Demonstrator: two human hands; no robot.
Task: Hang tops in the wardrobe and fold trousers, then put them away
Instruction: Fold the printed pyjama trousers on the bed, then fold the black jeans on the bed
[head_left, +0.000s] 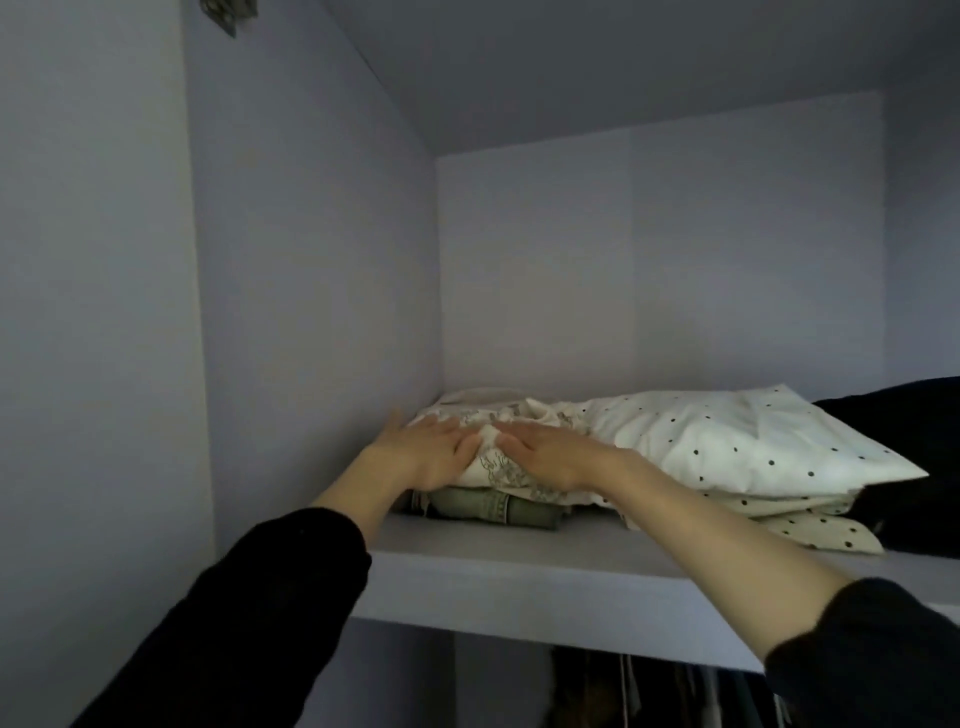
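On the upper wardrobe shelf (545, 566), in its left corner, lies a stack of folded trousers. The top piece is white with a grey print (493, 462); under it sit folded grey-green jeans (493, 506). My left hand (421, 452) lies flat on the left side of the white piece, fingers straight. My right hand (545, 454) presses flat on its right side. Both arms reach up in black sleeves.
A white pillow with black dots (727, 441) lies right of the stack, over more dotted fabric. Dark cloth (914, 415) fills the shelf's far right. The wardrobe side wall (311, 312) stands close on the left. Hanging clothes (675, 696) show below the shelf.
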